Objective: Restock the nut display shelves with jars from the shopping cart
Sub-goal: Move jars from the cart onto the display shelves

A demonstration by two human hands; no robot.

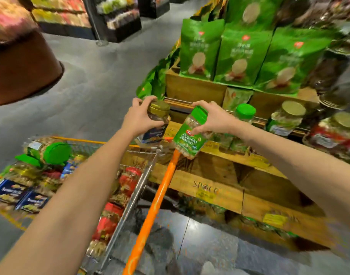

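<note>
Two bare hands are reaching forward over a supermarket aisle, each carrying one jar. At far left, a wire shopping cart with an orange handle (138, 187) is sitting heaped with more jars of nuts lying on their sides, with green, gold and red lids among them.

Moving right, the left hand (139, 118) is gripping a clear plastic jar with a gold screw lid and dark blue label (159, 116), fingers curling round its shoulder just under the lid. This jar is hanging upright in the air above the cart's far corner.

Next, the right hand (213, 118) is grasping a clear plastic pistachio jar with a green lid and green label (190, 137) around its top. The jar is tilting, base toward the viewer, just in front of the tiered wooden display shelf (215, 161). Farther right, similar lidded jars (287, 120) are standing on that shelf, with green foil bags (243, 56) sitting above.

Both held jars are looking rigid and smooth-walled, probably moderately heavy when full and likely slippery. Holding near the lid alone is risking a slip. Wrapping the fingers round the body below the lid is probably giving the safer hold.
</note>
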